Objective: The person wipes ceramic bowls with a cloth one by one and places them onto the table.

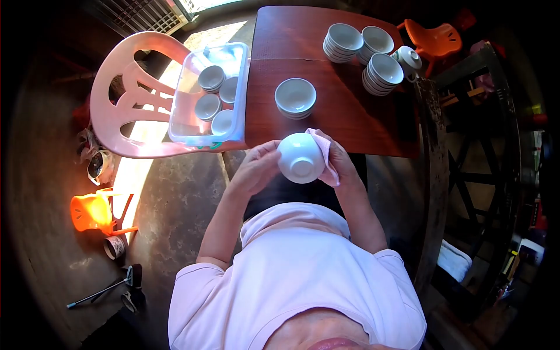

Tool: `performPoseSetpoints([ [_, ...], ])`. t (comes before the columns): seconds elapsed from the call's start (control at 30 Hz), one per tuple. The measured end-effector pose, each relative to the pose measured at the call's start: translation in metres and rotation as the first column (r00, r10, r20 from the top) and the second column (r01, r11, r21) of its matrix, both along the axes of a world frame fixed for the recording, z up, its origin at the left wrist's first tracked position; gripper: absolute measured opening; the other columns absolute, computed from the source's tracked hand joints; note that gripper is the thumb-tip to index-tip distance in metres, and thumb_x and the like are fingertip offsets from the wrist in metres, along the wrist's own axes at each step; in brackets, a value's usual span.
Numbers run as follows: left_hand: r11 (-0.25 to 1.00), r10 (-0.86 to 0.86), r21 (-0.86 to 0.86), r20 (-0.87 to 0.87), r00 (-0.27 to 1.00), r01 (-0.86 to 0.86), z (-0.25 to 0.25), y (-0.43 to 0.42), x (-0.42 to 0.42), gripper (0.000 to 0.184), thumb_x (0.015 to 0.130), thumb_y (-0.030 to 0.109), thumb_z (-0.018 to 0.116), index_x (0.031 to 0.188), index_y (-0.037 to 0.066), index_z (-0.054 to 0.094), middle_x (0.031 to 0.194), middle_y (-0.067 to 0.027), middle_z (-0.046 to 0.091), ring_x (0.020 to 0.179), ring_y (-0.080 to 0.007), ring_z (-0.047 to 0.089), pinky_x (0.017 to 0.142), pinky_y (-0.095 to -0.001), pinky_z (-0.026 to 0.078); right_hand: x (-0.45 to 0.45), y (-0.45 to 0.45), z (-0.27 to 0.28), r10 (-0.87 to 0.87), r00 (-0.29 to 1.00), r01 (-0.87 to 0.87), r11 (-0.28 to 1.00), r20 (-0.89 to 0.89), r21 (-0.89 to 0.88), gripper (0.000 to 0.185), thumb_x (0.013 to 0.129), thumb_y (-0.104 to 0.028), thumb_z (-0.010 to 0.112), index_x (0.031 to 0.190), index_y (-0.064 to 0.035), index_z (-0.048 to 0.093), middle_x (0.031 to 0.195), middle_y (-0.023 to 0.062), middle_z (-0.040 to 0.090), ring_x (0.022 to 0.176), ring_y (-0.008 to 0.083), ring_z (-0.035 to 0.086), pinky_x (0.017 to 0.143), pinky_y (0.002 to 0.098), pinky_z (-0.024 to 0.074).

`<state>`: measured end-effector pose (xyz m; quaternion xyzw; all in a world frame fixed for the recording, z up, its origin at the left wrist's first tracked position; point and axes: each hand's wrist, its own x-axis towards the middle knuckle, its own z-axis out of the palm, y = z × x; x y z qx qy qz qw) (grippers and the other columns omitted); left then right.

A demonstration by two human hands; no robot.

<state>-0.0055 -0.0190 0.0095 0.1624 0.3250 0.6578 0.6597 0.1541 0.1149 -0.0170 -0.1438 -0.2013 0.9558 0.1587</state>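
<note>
Presently, left fingers hold the bowl; right fingers clamp the cloth against it. Wiping appears underway (finished and remaining stacked bowls cannot be distinguished).

Glaring sunlit floor at left, dark corners, fisheye-curved edges

That single camera sits up on the head of the person, facing forward and steeply down: the pale shirt close beneath it, left hand and right hand near, the red-brown table farther off, all in one wide, rounded view.
</note>
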Motion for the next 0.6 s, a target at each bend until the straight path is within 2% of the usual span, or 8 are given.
performPoseSetpoints([
  [0.1, 1.0, 0.022, 0.007, 0.173, 0.985, -0.024, -0.006, -0.005, 0.018, 0.047, 0.084, 0.017, 0.069, 0.124, 0.003, 0.049, 0.113, -0.009, 0.059, 0.105, -0.0185, 0.059, 0.093, -0.0357, 0.048, -0.006, -0.003, 0.011, -0.084, 0.996, 0.085, 0.993, 0.017, -0.084, 0.032, 0.094, -0.034, 0.053, 0.11, -0.0068, 0.061, 0.095, 0.0105, 0.067, 0.083, 0.0174, 0.069, 0.059, 0.028, 0.0575],
  [0.17, 0.995, 0.081, 0.027, 0.258, 0.963, -0.091, -0.004, -0.004, 0.024, 0.043, 0.087, 0.013, 0.064, 0.125, 0.001, 0.047, 0.115, -0.0105, 0.058, 0.105, -0.019, 0.06, 0.089, -0.0348, 0.051, 0.0, 0.007, 0.007, -0.176, 0.984, 0.173, 0.974, -0.003, -0.145, 0.035, 0.097, -0.035, 0.046, 0.11, -0.0064, 0.06, 0.094, 0.011, 0.065, 0.082, 0.0172, 0.069, 0.05, 0.0244, 0.0554],
  [0.27, 0.988, 0.147, -0.01, 0.317, 0.937, -0.151, 0.0, -0.005, 0.02, 0.05, 0.08, 0.015, 0.073, 0.123, 0.004, 0.051, 0.113, -0.0095, 0.06, 0.107, -0.0211, 0.059, 0.096, -0.0404, 0.047, 0.01, 0.006, 0.033, -0.589, 0.781, 0.49, 0.785, 0.209, 0.38, 0.038, 0.092, -0.036, 0.057, 0.113, -0.0047, 0.056, 0.091, 0.0091, 0.064, 0.08, 0.0154, 0.068, 0.056, 0.0234, 0.0563],
  [0.33, 0.978, 0.21, -0.049, 0.251, 0.945, -0.204, -0.001, -0.007, 0.019, 0.051, 0.08, 0.014, 0.073, 0.124, 0.003, 0.05, 0.116, -0.0098, 0.06, 0.107, -0.0212, 0.059, 0.096, -0.0402, 0.047, 0.012, -0.002, 0.078, -0.578, 0.788, 0.338, 0.118, -0.213, 0.934, 0.036, 0.087, -0.036, 0.061, 0.109, -0.0068, 0.059, 0.107, 0.0133, 0.06, 0.098, 0.0272, 0.062, 0.081, 0.0428, 0.049],
  [0.4, 0.993, 0.111, -0.043, 0.053, 0.992, -0.109, -0.013, -0.008, 0.016, 0.05, 0.079, 0.013, 0.072, 0.123, 0.003, 0.051, 0.115, -0.0084, 0.059, 0.107, -0.0185, 0.059, 0.094, -0.0379, 0.048, 0.009, -0.028, 0.074, -0.455, 0.843, 0.101, -0.387, -0.285, 0.916, 0.032, 0.083, -0.033, 0.065, 0.103, -0.009, 0.062, 0.119, 0.0158, 0.057, 0.111, 0.0346, 0.056, 0.098, 0.0527, 0.0399],
  [0.5, 0.993, 0.119, 0.062, -0.328, 0.937, -0.105, 0.001, -0.001, 0.032, 0.041, 0.078, 0.01, 0.072, 0.114, -0.001, 0.056, 0.105, -0.0055, 0.062, 0.095, -0.0134, 0.06, 0.085, -0.0302, 0.05, -0.001, -0.047, 0.065, -0.416, 0.892, -0.114, -0.586, -0.177, 0.803, 0.025, 0.081, -0.026, 0.064, 0.101, -0.0107, 0.065, 0.122, 0.0143, 0.056, 0.116, 0.0335, 0.052, 0.1, 0.0481, 0.0381],
  [0.57, 0.996, -0.026, 0.061, -0.432, 0.901, 0.058, -0.013, -0.016, 0.03, 0.034, 0.078, 0.007, 0.072, 0.108, -0.004, 0.059, 0.1, -0.0063, 0.063, 0.09, -0.0136, 0.061, 0.079, -0.027, 0.051, -0.01, -0.027, 0.051, -0.459, 0.87, -0.101, -0.522, -0.179, 0.847, 0.025, 0.082, -0.03, 0.062, 0.096, -0.0106, 0.067, 0.109, 0.0088, 0.061, 0.104, 0.0289, 0.059, 0.09, 0.0417, 0.046],
  [0.6, 0.994, -0.065, 0.052, -0.437, 0.897, 0.097, -0.013, -0.018, 0.031, 0.032, 0.078, 0.005, 0.071, 0.107, -0.004, 0.06, 0.098, -0.0061, 0.064, 0.089, -0.0125, 0.061, 0.078, -0.0261, 0.05, -0.008, -0.019, 0.054, -0.43, 0.899, -0.136, -0.102, 0.08, 0.985, 0.023, 0.083, -0.029, 0.06, 0.094, -0.0092, 0.065, 0.1, 0.0087, 0.062, 0.097, 0.0254, 0.061, 0.085, 0.0387, 0.0485],
])
